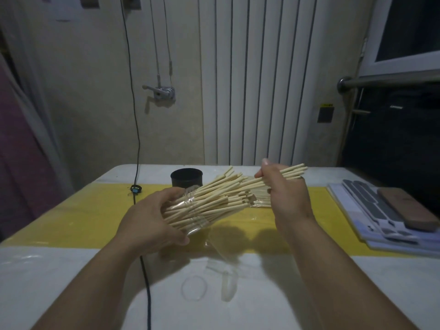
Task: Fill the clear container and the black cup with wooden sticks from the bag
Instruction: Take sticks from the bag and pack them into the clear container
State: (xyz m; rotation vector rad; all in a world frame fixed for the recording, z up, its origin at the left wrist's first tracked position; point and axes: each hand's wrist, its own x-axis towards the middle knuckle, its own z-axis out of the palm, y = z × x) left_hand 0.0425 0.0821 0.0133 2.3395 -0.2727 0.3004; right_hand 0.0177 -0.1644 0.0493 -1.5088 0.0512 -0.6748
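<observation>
The clear container (pixel 191 198) is lifted above the middle of the table (pixel 381 294), tipped so its mouth points to the far right. Its wall is thin, glossy and see-through, showing mostly as bright bands of glare. It is packed with pale wooden sticks (pixel 214 198): slim, straight, cream-coloured, blunt-ended, all about 1 length. They fan out of the mouth, reaching over the yellow strip (pixel 83 217).

The left hand (pixel 152 219) grips the container's base end, fingers curled over the far side and thumb under the near side. The right hand (pixel 284 195) is raised just right of the fan, its fingers closed round a small bunch of sticks (pixel 293 171) whose ends jut to the far right; its thumb sticks up.

The black cup (pixel 187 177) stands upright on the far side of the table, just behind the container; whether it holds anything cannot be told. The bag (pixel 259 199), clear plastic, lies on the yellow strip behind the right hand, partly hidden.

On the near white part lie 1 clear ring (pixel 194 288) and a black cable (pixel 145 282). At the right edge sits a stack of sheets (pixel 371 210) with a brown block (pixel 409 211) on top.
</observation>
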